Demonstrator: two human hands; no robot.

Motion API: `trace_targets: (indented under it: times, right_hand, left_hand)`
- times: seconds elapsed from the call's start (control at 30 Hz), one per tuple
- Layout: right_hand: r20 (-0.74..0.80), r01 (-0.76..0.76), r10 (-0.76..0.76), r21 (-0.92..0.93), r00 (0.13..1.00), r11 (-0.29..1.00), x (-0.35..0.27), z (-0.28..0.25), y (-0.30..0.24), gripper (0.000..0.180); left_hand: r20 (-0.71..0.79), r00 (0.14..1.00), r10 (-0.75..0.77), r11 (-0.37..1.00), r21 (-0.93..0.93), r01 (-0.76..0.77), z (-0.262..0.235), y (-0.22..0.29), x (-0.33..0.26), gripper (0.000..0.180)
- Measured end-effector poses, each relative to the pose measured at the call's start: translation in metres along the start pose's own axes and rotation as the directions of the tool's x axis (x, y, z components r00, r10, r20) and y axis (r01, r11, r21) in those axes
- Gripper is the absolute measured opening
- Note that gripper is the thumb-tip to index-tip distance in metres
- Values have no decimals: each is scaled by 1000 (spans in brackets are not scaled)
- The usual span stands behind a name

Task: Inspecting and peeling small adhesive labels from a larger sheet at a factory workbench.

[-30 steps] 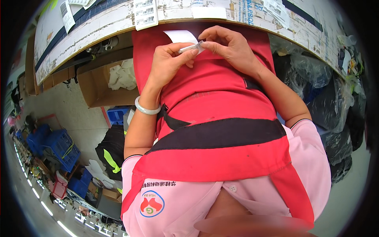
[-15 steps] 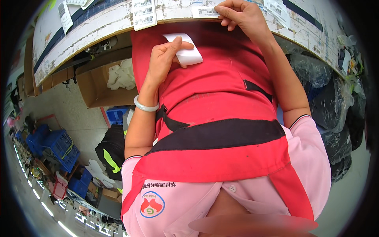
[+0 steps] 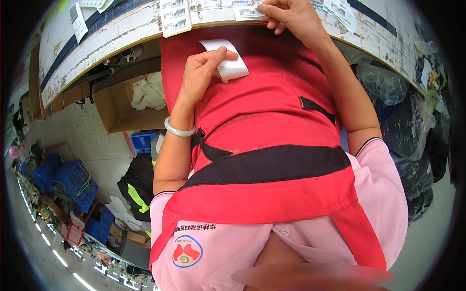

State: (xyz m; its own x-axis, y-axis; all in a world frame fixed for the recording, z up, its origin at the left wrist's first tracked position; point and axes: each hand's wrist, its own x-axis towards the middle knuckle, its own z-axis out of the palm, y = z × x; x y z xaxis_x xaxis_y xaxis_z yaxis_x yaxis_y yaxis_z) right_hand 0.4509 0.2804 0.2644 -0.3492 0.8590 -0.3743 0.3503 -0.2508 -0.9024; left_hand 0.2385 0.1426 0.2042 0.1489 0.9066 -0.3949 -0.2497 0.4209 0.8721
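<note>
Grips a curved white strip [image 3: 236, 69] between thumb and fingers of the left hand [image 3: 201, 70], above the red apron [image 3: 262, 89] and just short of the near edge of the worktop [image 3: 212, 15]. Rests bent fingertips of the right hand [image 3: 294, 19] at the right end of a printed label [image 3: 247, 13] lying by that near edge (cannot tell if pinching or merely touching). Has, farther out, a stack of barcode slips [image 3: 175, 22] at the near edge leftward, loose slips [image 3: 341, 13] back from it rightward, and below its left part an open cardboard box [image 3: 108, 107] with pale crumpled material [image 3: 148, 92]
</note>
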Motion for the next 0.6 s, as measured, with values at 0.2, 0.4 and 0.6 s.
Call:
trace_targets:
  times: [0.2, 0.4, 0.6]
  right_hand:
    - [9, -6, 5, 22, 1000, 1000, 4, -2, 2, 17]
    - [20, 2, -3, 29, 1000, 1000, 5, -2, 4, 16]
    - [20, 13, -13, 6, 1000, 1000, 4, 0, 3, 17]
  left_hand:
    - [7, 1000, 2, 1000, 10, -2, 0, 0, 1, 43]
    - [13, 1000, 5, 1000, 17, -6, -1, -2, 1, 42]
    - [13, 1000, 4, 1000, 25, -5, -1, -2, 1, 42]
